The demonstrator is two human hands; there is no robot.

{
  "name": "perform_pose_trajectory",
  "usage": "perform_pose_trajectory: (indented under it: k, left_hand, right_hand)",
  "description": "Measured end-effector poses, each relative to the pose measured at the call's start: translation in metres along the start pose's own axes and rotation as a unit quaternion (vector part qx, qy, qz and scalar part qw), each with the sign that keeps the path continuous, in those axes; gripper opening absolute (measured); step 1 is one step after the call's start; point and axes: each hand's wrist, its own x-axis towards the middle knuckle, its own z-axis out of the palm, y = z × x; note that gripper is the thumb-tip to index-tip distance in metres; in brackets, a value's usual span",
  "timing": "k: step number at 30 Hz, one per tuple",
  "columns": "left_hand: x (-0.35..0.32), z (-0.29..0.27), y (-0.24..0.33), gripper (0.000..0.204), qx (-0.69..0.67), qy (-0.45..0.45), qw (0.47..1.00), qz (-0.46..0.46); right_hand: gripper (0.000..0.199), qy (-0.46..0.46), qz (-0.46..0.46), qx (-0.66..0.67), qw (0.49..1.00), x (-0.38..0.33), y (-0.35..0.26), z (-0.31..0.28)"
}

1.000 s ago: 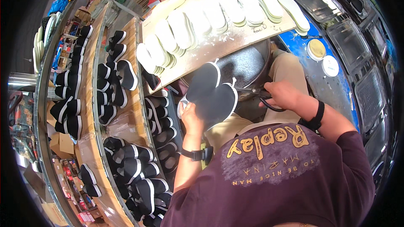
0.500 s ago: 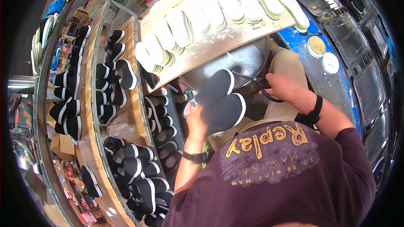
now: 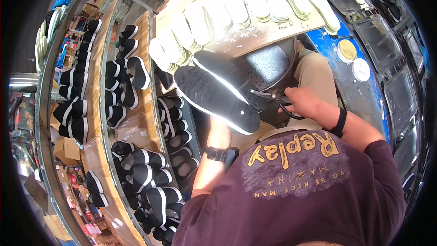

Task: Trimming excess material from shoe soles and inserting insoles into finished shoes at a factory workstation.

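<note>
A pair of black shoes point(image 3: 214, 98) with white sole edges is in my left hand point(image 3: 219, 126). The dark patterned soles face up, lying side by side, and they hide most of my left fingers. A small white spot shows on the nearer sole, close to its right end. My right hand point(image 3: 300, 101) is closed round the black handles of a pair of scissors point(image 3: 266, 94). The blades point left, with their tips close to the right end of the far shoe; I cannot tell whether they touch it.
Stacks of white insoles point(image 3: 200, 23) line a board point(image 3: 255, 41) at the far side. Below it sits a round dark basin point(image 3: 287, 59). Wooden shelves point(image 3: 136, 130) full of black shoes stand left. A blue bench point(image 3: 353, 89) with two round lidded tubs is on the right.
My left hand has turned the shoes over, so their soles now face up, and they have swung left. The scissors have come down slightly, toward me, and their blades now show beside the shoes.
</note>
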Motion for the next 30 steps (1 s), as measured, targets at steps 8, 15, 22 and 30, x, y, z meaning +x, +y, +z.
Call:
perform_pose_trajectory:
  k: [8, 15, 22, 30]
  left_hand:
    - [0.004, -0.004, -0.029, 0.031, 0.159, 0.061, 0.985, 0.014]
    - [0.030, 0.001, -0.029, 0.033, 0.382, 0.259, 0.874, -0.152]
    - [0.016, 0.069, 0.022, 0.044, 0.631, -0.082, 0.769, -0.064]
    - [-0.025, 0.030, -0.012, 0.044, 0.635, -0.057, 0.749, 0.181]
  right_hand:
    - [0.058, -0.037, -0.050, 0.040, 0.997, -0.007, -0.010, -0.010]
    - [0.057, 0.019, 0.054, 0.060, 0.997, -0.001, 0.017, -0.003]
    - [0.047, 0.131, 0.121, 0.040, 0.983, -0.033, 0.051, 0.000]
    - [0.042, 0.132, 0.136, 0.047, 0.981, -0.038, 0.056, 0.003]
